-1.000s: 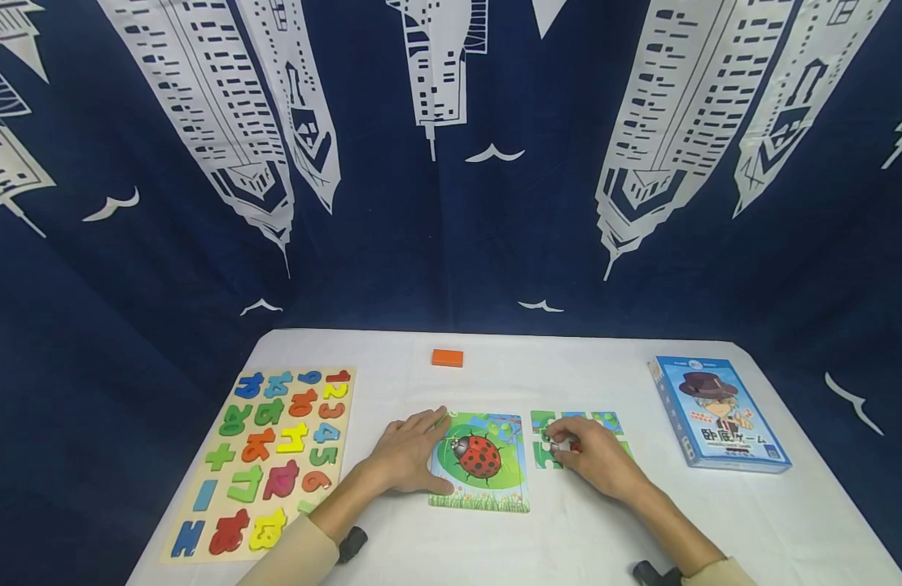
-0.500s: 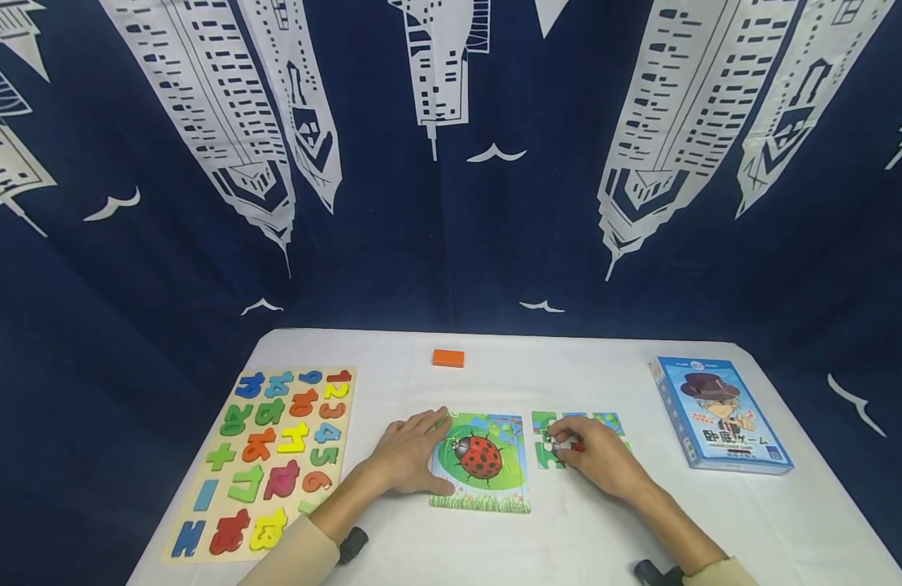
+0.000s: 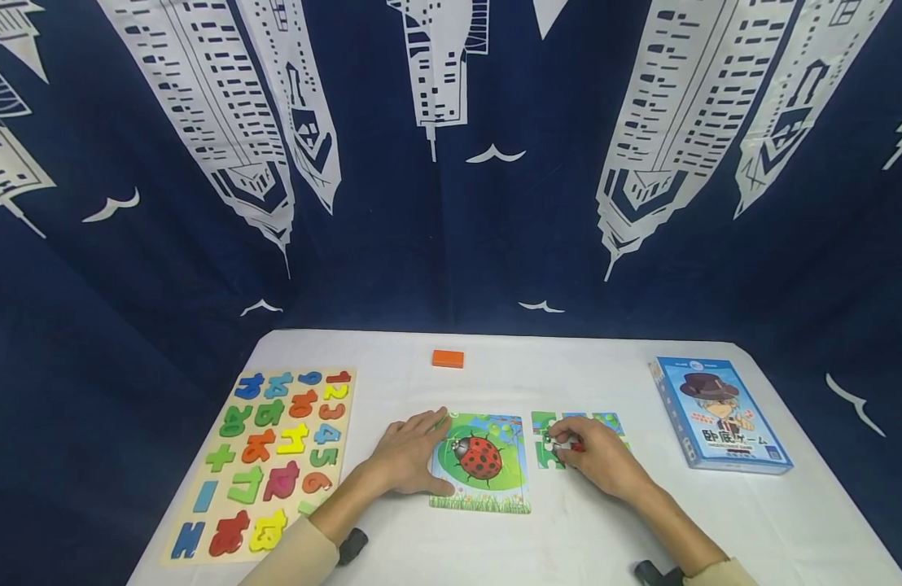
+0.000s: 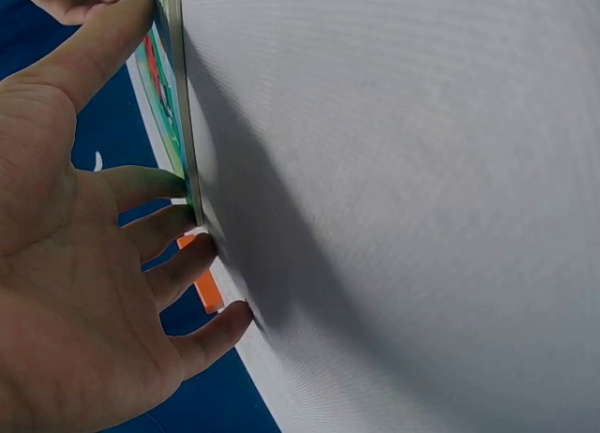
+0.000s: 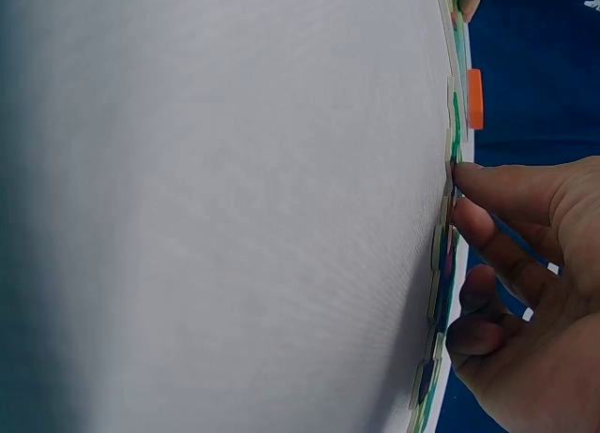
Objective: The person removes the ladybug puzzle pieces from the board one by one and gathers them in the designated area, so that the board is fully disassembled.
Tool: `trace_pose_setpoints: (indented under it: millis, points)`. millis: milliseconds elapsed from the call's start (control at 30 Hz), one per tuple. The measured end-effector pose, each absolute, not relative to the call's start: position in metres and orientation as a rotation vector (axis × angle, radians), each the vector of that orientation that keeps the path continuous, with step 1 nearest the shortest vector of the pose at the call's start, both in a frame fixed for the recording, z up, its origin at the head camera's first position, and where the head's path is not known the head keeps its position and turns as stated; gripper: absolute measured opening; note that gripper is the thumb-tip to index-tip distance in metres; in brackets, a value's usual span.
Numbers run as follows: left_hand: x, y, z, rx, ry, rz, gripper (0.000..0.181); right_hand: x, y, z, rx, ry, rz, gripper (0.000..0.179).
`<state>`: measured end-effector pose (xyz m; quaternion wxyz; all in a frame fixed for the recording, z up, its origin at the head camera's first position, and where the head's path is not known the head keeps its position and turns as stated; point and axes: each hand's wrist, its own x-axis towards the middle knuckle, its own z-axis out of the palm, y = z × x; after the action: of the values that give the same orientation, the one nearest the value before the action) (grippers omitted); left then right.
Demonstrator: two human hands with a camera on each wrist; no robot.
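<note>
A square ladybug picture board [image 3: 482,496] lies on the table's middle. My left hand [image 3: 409,456] rests at its left side, fingers spread and nearly straight, with the thumb on the lower left edge and fingertips at the upper left corner. To the right of the board lie several green and blue puzzle pieces [image 3: 608,421], set in rows. My right hand [image 3: 597,457] bends over them and pinches a puzzle piece [image 3: 566,445] with red on it between thumb and forefinger, low among the others. In the right wrist view the thumb [image 5: 497,189] is right at the pieces; the other fingers curl.
A wooden number board [image 3: 220,492] with coloured numerals lies on the left. An orange block [image 3: 448,359] sits near the back edge. At the right is a blue game box [image 3: 725,415]. Behind the white table [image 3: 510,553] hangs a dark blue curtain [image 3: 451,244] with printed buildings.
</note>
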<state>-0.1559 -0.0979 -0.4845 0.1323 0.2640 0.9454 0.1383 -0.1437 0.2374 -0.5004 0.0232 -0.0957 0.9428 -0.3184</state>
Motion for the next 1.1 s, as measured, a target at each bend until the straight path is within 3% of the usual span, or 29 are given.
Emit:
trace_pose_setpoints:
  millis: [400, 700, 1100]
  points:
    - [-0.156, -0.098, -0.484, 0.771, 2.744, 0.41, 0.105, -0.144, 0.234, -0.497, -0.274, 2.918, -1.018, 0.023]
    - [-0.154, -0.096, -0.483, 0.792, 2.735, 0.435, 0.09, -0.13, 0.215, -0.493, -0.405, 2.849, -1.075, 0.023]
    - [-0.152, -0.096, -0.484, 0.842, 2.74, 0.382, 0.078, -0.105, 0.187, -0.493, -0.621, 2.867, -0.767, 0.049]
